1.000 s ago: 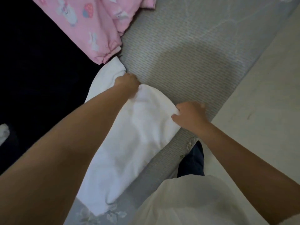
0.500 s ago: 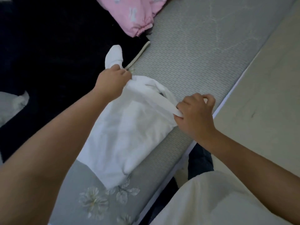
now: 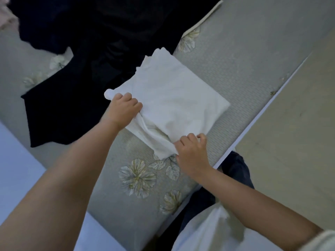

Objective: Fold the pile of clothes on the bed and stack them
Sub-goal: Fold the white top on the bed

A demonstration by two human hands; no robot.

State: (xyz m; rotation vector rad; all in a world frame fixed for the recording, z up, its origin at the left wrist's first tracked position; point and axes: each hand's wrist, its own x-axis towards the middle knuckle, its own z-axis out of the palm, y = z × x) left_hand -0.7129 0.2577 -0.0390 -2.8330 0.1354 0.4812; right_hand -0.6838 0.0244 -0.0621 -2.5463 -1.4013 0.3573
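Lying folded on the grey flowered bed (image 3: 235, 57), the white garment (image 3: 177, 98) is overlapping the edge of a black garment (image 3: 76, 98) beside it. The left hand (image 3: 125, 109) is gripping its near left corner, and the right hand (image 3: 192, 151) is pinching its near loose edge.

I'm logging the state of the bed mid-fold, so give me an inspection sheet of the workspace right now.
Surface: grey bed cover with printed flowers.
Job's things: white garment, partly folded, lying on the bed; dark clothes spread beside and partly under it.
Clutter: pink fabric at the top-left edge.
Grippers: left hand grips the garment's left corner; right hand pinches its near edge.
Cables: nothing seen.
Surroundings: pale floor to the right of the bed.
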